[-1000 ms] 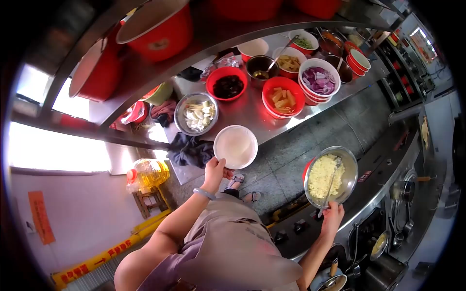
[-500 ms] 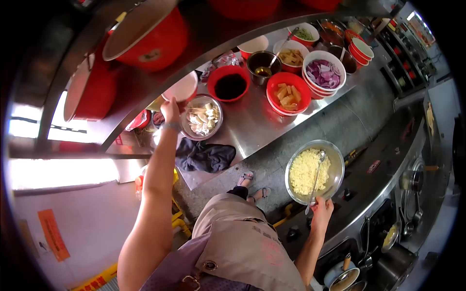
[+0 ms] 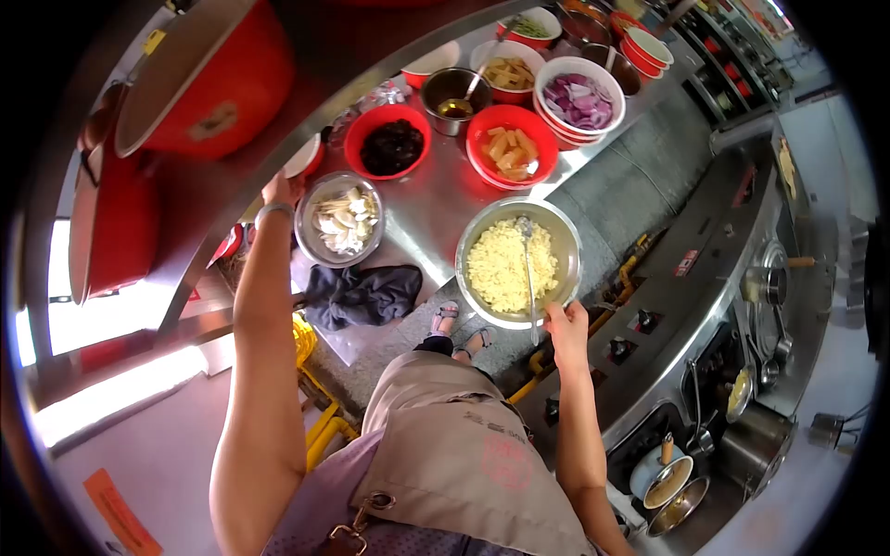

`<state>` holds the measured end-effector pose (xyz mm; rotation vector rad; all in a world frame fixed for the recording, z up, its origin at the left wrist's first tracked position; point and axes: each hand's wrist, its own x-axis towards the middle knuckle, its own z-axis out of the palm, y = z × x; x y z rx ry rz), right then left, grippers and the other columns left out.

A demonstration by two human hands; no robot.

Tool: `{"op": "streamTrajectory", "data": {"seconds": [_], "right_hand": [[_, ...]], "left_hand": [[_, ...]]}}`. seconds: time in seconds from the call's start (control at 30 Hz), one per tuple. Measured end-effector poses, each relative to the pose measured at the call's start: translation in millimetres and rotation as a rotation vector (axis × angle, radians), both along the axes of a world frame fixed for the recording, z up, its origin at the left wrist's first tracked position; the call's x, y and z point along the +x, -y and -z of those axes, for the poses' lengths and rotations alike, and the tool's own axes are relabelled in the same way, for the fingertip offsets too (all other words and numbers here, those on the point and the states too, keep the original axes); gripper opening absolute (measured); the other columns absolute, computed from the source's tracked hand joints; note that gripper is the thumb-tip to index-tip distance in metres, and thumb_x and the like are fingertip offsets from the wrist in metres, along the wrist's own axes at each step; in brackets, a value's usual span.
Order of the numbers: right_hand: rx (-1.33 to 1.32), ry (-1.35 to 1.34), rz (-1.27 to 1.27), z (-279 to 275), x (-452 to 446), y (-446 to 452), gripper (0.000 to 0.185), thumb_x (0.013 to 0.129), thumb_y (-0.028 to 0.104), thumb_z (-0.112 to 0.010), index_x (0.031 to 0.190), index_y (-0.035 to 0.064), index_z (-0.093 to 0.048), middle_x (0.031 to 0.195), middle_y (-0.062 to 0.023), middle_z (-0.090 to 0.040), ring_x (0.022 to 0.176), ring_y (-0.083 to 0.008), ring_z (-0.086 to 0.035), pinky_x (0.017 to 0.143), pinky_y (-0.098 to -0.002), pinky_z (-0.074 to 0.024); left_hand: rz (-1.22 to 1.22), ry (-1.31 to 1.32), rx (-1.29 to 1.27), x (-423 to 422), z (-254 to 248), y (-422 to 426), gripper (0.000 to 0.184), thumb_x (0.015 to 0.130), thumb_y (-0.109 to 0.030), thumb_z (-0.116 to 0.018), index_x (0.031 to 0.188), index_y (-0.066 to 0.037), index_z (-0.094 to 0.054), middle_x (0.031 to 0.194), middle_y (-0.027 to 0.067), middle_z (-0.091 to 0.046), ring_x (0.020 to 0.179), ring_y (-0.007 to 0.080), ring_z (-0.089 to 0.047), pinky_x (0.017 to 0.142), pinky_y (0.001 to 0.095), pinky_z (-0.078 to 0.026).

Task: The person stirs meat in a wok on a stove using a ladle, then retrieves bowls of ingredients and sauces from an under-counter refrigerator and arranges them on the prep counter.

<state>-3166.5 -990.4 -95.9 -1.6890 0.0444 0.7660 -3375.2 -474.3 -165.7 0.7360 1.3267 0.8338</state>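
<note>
My right hand [image 3: 567, 329] grips the near rim of a wide metal bowl [image 3: 571, 243] filled with pale yellow, crumbly food. A long metal spoon [image 3: 531, 283] leans in it, its handle by my fingers. Under the shelf edge, my left hand [image 3: 280, 190] is closed at the near side of a red bowl [image 3: 308, 157] with a white inside; the shelf covers part of hand and bowl. Beside that hand stands a metal bowl of sliced, whitish pieces [image 3: 343, 222]. A dark cloth [image 3: 362, 296] lies crumpled below it on the steel counter [image 3: 422, 246].
Red bowls hold dark pieces [image 3: 394, 148], yellowish sticks [image 3: 508, 153] and sliced purple onion [image 3: 581, 102]. Large red containers [image 3: 218, 93] fill the overhead shelf at left. On the right runs a stove [image 3: 640, 324] with pans and pots. Yellow pipes [image 3: 329, 431] run near the floor.
The metal bowl of yellow food has moved left, in my right hand, toward the counter edge. My left hand and the red bowl now sit further under the shelf edge. The view has shifted.
</note>
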Motion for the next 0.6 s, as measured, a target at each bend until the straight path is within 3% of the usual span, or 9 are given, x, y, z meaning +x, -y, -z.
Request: {"op": "streamTrajectory", "data": {"seconds": [0.03, 0.23, 0.27, 0.3, 0.33, 0.4, 0.43, 0.47, 0.6], "right_hand": [[-0.025, -0.003, -0.042, -0.1, -1.4, -10.2, 0.013, 0.076, 0.008, -0.054, 0.078, -0.0041, -0.054, 0.064, -0.0045, -0.054, 0.053, -0.0088, -0.047, 0.049, -0.0227, -0.0382], [-0.002, 0.02, -0.191, 26.4, -11.9, -63.1, 0.017, 0.077, 0.012, -0.054, 0.081, -0.005, -0.056, 0.065, -0.0055, -0.056, 0.053, -0.0109, -0.051, 0.046, -0.0254, -0.0417], [0.022, 0.023, -0.225, 33.4, -13.3, -70.8, 0.019, 0.077, 0.013, -0.055, 0.08, -0.0053, -0.057, 0.065, -0.0064, -0.057, 0.053, -0.0122, -0.053, 0.046, -0.0273, -0.0445], [-0.025, 0.11, -0.284, 39.4, -14.1, -78.6, 0.019, 0.077, 0.014, -0.054, 0.081, -0.005, -0.057, 0.065, -0.0071, -0.058, 0.051, -0.0124, -0.053, 0.046, -0.027, -0.0444], [0.021, 0.079, -0.279, 52.5, -15.1, -87.6, 0.019, 0.076, 0.014, -0.054, 0.08, -0.0043, -0.057, 0.065, -0.0076, -0.059, 0.051, -0.0128, -0.053, 0.045, -0.0284, -0.0425], [-0.006, 0.185, -0.343, 84.7, -11.9, -100.5, 0.021, 0.076, 0.017, -0.054, 0.078, -0.0035, -0.058, 0.062, -0.0078, -0.058, 0.051, -0.0147, -0.054, 0.047, -0.0312, -0.0423], [0.07, 0.186, -0.307, 71.3, -16.6, -109.5, 0.022, 0.076, 0.018, -0.054, 0.079, -0.0037, -0.058, 0.062, -0.0089, -0.059, 0.05, -0.0156, -0.055, 0.047, -0.0306, -0.0428], [-0.042, 0.146, -0.398, 75.1, -10.9, -115.6, 0.021, 0.077, 0.013, -0.053, 0.088, -0.0036, -0.058, 0.072, -0.0065, -0.059, 0.058, -0.0131, -0.056, 0.048, -0.0275, -0.0472], [-0.041, 0.136, -0.388, 68.7, -10.9, -138.4, 0.022, 0.077, 0.012, -0.053, 0.086, -0.0071, -0.057, 0.078, -0.0126, -0.059, 0.06, -0.0188, -0.059, 0.05, -0.03, -0.0521]], "left_hand": [[0.028, -0.031, -0.014, -1.8, -8.6, 8.6, 0.033, 0.089, -0.028, -0.046, 0.104, 0.002, -0.049, 0.077, 0.0173, -0.06, 0.058, 0.0232, -0.057, 0.047, 0.0332, -0.044], [0.045, 0.1, -0.05, -27.1, 20.4, -3.3, 0.029, 0.09, -0.028, -0.045, 0.093, -0.002, -0.054, 0.074, 0.0131, -0.062, 0.058, 0.0221, -0.058, 0.047, 0.0329, -0.045], [0.129, 0.198, 0.074, -39.7, 44.4, -16.8, 0.026, 0.09, -0.028, -0.044, 0.091, -0.003, -0.054, 0.073, 0.0125, -0.062, 0.053, 0.0216, -0.058, 0.043, 0.0318, -0.045], [0.05, 0.127, 0.197, -44.0, 56.6, -24.6, 0.024, 0.088, -0.028, -0.049, 0.09, -0.005, -0.054, 0.067, 0.0109, -0.061, 0.049, 0.0207, -0.057, 0.041, 0.0312, -0.045], [-0.003, 0.03, 0.111, -35.5, 24.8, 2.1, 0.024, 0.086, -0.029, -0.054, 0.089, -0.006, -0.053, 0.062, 0.0085, -0.058, 0.048, 0.0176, -0.056, 0.04, 0.0298, -0.044], [-0.039, 0.058, 0.128, -38.9, 17.1, 11.9, 0.023, 0.086, -0.029, -0.054, 0.088, -0.006, -0.053, 0.062, 0.0081, -0.058, 0.047, 0.0165, -0.055, 0.04, 0.0287, -0.043], [-0.054, 0.073, 0.139, -41.7, 11.9, 23.6, 0.023, 0.085, -0.028, -0.054, 0.087, -0.006, -0.054, 0.061, 0.0078, -0.058, 0.047, 0.0159, -0.054, 0.04, 0.0281, -0.043], [-0.061, 0.083, 0.149, -43.0, 7.1, 36.5, 0.022, 0.085, -0.028, -0.055, 0.087, -0.006, -0.054, 0.061, 0.0076, -0.057, 0.047, 0.0153, -0.054, 0.039, 0.0276, -0.042], [0.044, -0.019, 0.272, -40.9, -22.6, 92.8, 0.019, 0.085, -0.024, -0.054, 0.082, -0.006, -0.054, 0.061, 0.0065, -0.057, 0.045, 0.0117, -0.051, 0.038, 0.0241, -0.039]]}}
